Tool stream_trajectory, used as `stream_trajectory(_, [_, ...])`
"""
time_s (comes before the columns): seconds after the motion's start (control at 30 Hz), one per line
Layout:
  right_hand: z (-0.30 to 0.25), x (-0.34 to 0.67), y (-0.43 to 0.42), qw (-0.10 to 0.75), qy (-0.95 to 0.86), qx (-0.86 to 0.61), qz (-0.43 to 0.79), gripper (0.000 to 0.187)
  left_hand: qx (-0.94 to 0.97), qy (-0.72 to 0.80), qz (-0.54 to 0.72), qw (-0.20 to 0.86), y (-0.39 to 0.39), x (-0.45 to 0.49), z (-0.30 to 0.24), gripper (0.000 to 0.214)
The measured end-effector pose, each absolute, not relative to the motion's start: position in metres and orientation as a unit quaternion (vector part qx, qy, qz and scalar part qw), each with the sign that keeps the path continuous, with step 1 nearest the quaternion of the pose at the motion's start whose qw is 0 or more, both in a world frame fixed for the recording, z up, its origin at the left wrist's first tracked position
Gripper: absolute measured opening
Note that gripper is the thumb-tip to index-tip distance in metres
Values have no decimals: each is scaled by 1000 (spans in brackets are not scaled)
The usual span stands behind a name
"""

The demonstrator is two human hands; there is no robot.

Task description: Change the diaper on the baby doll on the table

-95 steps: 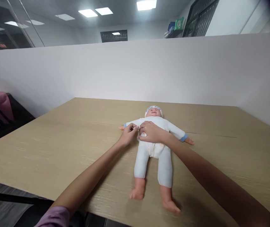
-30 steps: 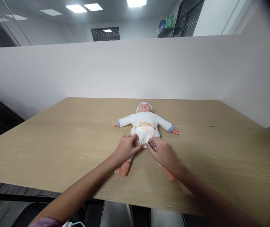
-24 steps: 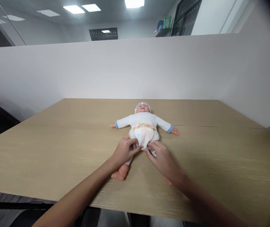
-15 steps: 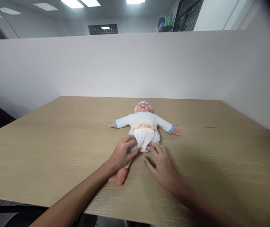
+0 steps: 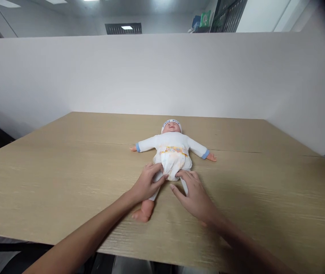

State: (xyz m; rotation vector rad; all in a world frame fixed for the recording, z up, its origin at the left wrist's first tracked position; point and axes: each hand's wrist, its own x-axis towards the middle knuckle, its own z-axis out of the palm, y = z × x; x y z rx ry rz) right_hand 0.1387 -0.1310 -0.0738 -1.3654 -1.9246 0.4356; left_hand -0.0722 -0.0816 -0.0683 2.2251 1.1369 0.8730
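Note:
A baby doll (image 5: 170,139) in a white top with blue cuffs and a printed headband lies face up, arms spread. Round its hips is a white diaper (image 5: 173,161) with an orange patterned waistband. My left hand (image 5: 148,182) curls over the top of one leg, fingers and thumb closed on the diaper's leg edge. On the opposite side my right hand (image 5: 192,192) rests its fingertips against the other leg edge, its thumb spread apart. One bare doll foot (image 5: 143,212) shows below my left hand; my right hand and forearm mostly cover the other leg.
The doll lies on a wide wood-grain table (image 5: 65,171). A white partition (image 5: 162,76) rises behind the far edge. A dark chair (image 5: 34,258) is partly visible under the near edge.
The whole view has shifted slightly. My right hand has moved a little, showing more of the doll's white leg beside its fingers. My left hand stays at the diaper's edge.

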Motion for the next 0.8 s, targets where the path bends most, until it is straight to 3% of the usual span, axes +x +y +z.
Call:
stream_trajectory(0.13, [-71,141,-130,366,-745,-524,189,9,804,427,318,266,-79,-73,-72,21])
stream_trajectory(0.37, [-73,138,-133,367,-750,-526,158,14,778,414,359,307,-76,-71,-74,20])
stream_trajectory(0.6, [-74,137,-130,359,-745,-540,160,6,729,414,384,388,-75,-70,-72,28])
stream_trajectory(0.8, [-74,148,-118,420,-669,-581,197,23,689,436,404,416,-70,-69,-79,47])
